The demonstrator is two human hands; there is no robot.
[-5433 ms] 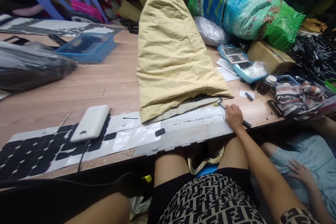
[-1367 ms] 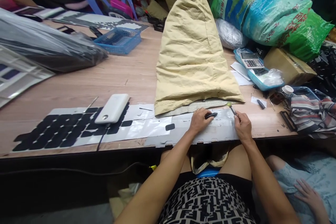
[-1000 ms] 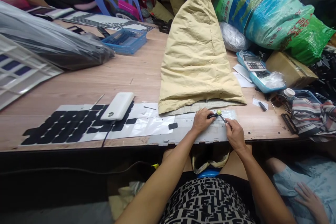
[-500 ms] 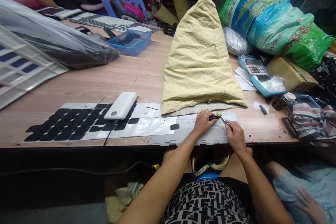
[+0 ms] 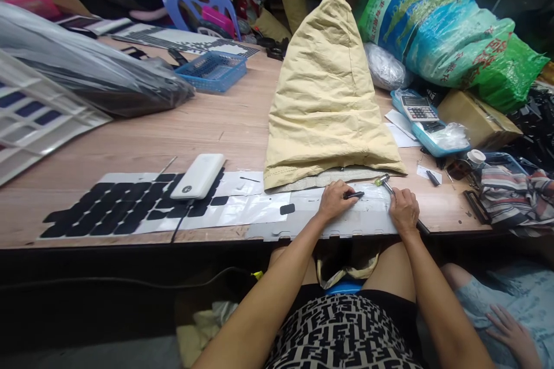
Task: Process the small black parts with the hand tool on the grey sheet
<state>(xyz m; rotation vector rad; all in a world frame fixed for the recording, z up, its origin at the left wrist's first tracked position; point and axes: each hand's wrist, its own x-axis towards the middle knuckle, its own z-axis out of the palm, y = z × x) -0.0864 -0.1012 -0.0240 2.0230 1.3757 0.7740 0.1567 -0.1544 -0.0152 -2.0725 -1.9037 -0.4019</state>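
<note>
My right hand [image 5: 405, 210] is closed around the handle of a small hammer [image 5: 382, 180]; its metal head with a yellow-green face lies near the board's right side. The dark end of the handle sticks out behind my hand toward the table edge. My left hand [image 5: 334, 198] pinches a small black part [image 5: 354, 195], too small to make out, whose end points right. Both hands are over a whitish clear board [image 5: 311, 225] at the table's front edge. Just beyond them, the open lower edge of an upright beige cloth bag [image 5: 322, 104] reaches the board.
To the left, a white power bank [image 5: 198, 176] with a cable rests on a sheet of black rounded pads [image 5: 104, 207]. A blue basket [image 5: 212, 72] stands farther back. At right are a calculator [image 5: 419, 108], a carton [image 5: 476, 121] and striped cloth [image 5: 504, 199]. A person's hand [image 5: 511, 326] shows lower right.
My right hand has moved right, and the hammer head has come away from the black part toward the right. My left hand stays in nearly the same place with the part.
</note>
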